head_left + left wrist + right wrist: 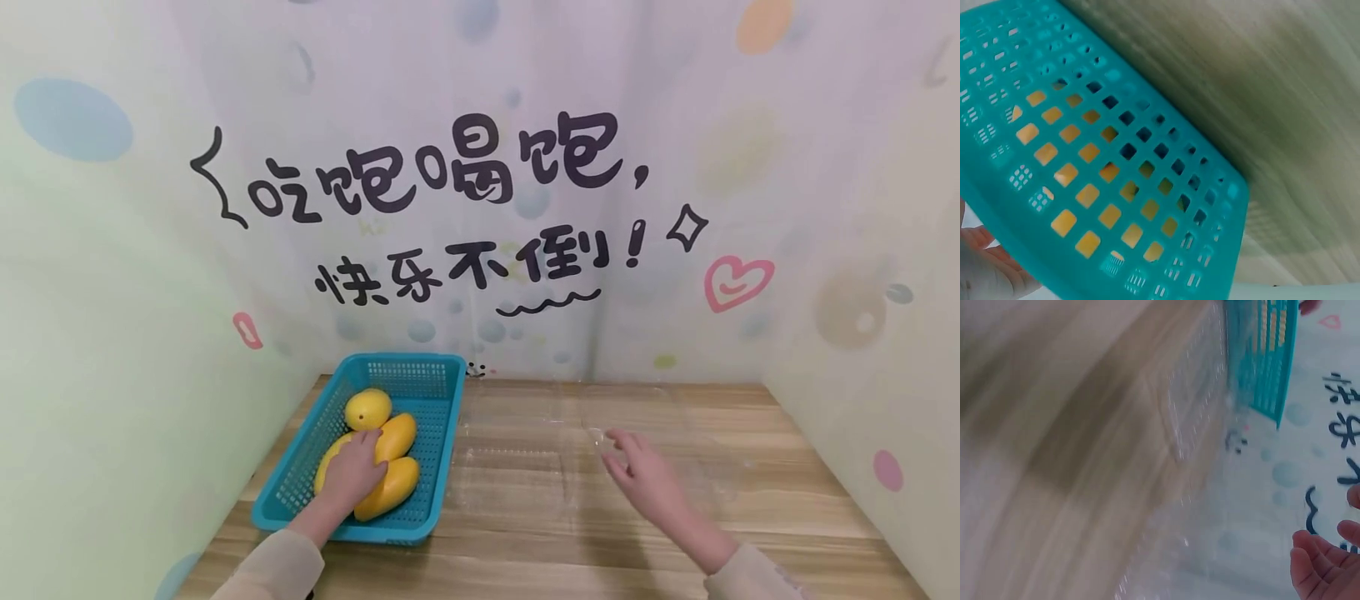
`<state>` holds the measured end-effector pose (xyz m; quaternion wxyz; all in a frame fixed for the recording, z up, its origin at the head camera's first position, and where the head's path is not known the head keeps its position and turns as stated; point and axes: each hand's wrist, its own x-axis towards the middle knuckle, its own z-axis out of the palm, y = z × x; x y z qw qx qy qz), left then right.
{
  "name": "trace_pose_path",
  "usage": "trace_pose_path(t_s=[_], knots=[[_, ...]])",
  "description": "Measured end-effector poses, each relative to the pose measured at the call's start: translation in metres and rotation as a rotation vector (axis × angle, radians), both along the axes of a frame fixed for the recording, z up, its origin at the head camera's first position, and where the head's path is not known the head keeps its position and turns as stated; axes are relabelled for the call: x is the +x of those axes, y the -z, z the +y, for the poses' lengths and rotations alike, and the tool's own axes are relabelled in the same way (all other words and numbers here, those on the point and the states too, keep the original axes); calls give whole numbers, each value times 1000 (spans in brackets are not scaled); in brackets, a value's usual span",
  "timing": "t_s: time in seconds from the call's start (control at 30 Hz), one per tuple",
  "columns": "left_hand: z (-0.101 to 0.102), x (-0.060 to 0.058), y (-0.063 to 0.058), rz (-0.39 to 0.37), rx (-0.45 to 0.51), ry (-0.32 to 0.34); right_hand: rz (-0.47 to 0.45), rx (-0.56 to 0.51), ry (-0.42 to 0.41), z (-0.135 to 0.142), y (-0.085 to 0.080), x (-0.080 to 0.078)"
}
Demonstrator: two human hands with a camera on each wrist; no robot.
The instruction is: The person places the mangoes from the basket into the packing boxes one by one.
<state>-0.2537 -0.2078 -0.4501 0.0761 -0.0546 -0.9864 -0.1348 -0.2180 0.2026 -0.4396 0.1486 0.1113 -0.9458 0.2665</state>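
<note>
Your left hand (351, 477) reaches down into the teal plastic basket (453, 427), its fingers lying over the yellow mangoes; you cannot tell from these views whether it grips one. Four mangoes sit in the basket: the left mango (327, 462) is partly covered by your hand, the front mango (397, 489) and the middle mango (398, 435) lie just to its right, and the back mango (368, 409) shows a dark spot. Your right hand (647, 482) has its fingers loosely bent and parted, pinching nothing that shows; whether the fingertips touch the clear plastic container (637, 407) near them is unclear. Between that one and the basket stands another see-through container (513, 479). All of it rests on the wood-grain table (517, 567), before a pale backdrop (420, 67) with black Chinese lettering (477, 158)
</note>
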Motion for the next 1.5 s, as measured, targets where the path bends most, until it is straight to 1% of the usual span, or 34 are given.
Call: trace_pose_path(t_s=[0.07, 0.1, 0.13, 0.17, 0.23, 0.27, 0.3, 0.37, 0.47, 0.53, 0.6, 0.7, 0.8, 0.93, 1.0, 1.07, 1.17, 1.27, 1.37, 1.5], knots=[[2, 2, 2, -28, 7, 3, 32, 10, 1, -12, 9, 6], [3, 3, 4, -44, 10, 6, 69, 28, -2, -17, 14, 8], [4, 4, 5, -59, 13, 8, 109, 38, -12, -22, 19, 10], [5, 5, 6, -70, 16, 12, 168, 68, -22, -26, 23, 12], [7, 7, 7, -81, 15, 25, 275, 117, -44, -33, 31, 14], [8, 8, 7, -84, 13, 33, 312, 138, -58, -36, 35, 15], [9, 9, 8, -85, 10, 39, 335, 163, -64, -38, 38, 16], [11, 10, 9, -88, -2, 50, 335, 210, -72, -42, 44, 17], [13, 12, 11, -102, -26, 66, 207, 207, -70, -45, 51, 19], [14, 14, 12, -107, -48, 78, 90, 151, -62, -46, 54, 20], [14, 15, 13, -114, -69, 83, -29, 62, -46, -47, 55, 19], [15, 15, 14, -124, -92, 73, -155, -72, -14, -46, 58, 16], [15, 16, 15, -151, -98, 54, -243, -193, 16, -46, 63, 12], [15, 15, 16, -177, -87, 43, -384, -438, 53, -50, 71, 9], [15, 13, 16, -187, -78, 43, -439, -551, 66, -52, 73, 8], [16, 12, 16, -193, -70, 44, -477, -639, 70, -54, 74, 7], [16, 9, 19, -202, -77, 57, -517, -725, 63, -55, 74, 6], [17, 4, 25, -202, -103, 68, -559, -802, 53, -57, 74, 5], [17, -1, 30, -207, -113, 64, -578, -877, 44, -58, 75, 2], [21, -5, 29, -243, -74, 49, -582, -961, 52, -61, 76, -2]])
